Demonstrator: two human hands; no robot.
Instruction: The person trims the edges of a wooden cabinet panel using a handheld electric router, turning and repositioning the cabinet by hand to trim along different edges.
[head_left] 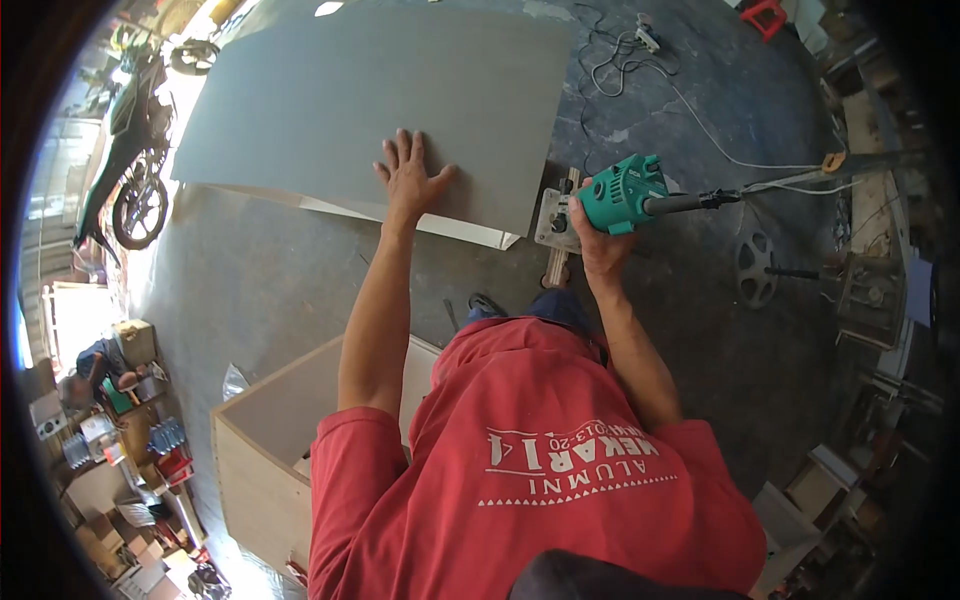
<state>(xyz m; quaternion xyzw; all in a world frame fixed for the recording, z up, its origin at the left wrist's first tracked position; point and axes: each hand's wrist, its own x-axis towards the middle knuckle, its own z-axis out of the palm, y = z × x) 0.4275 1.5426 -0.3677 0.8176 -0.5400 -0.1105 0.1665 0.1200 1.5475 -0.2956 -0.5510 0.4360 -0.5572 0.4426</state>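
Observation:
My left hand lies flat on a large grey panel, its fingers spread near the panel's near edge. At the panel's right edge, my right hand is wrapped round the lower body of a green router. The router lies on its side, its clear base plate turned toward the panel's edge. A wooden strip shows beside the base plate, partly covered by it. The router's bit and the fingertips of my right hand are hidden.
An open wooden box stands close by at my left. A motorcycle is at the far left. Cables and a power strip lie on the floor beyond the router. A spoked wheel stands at the right.

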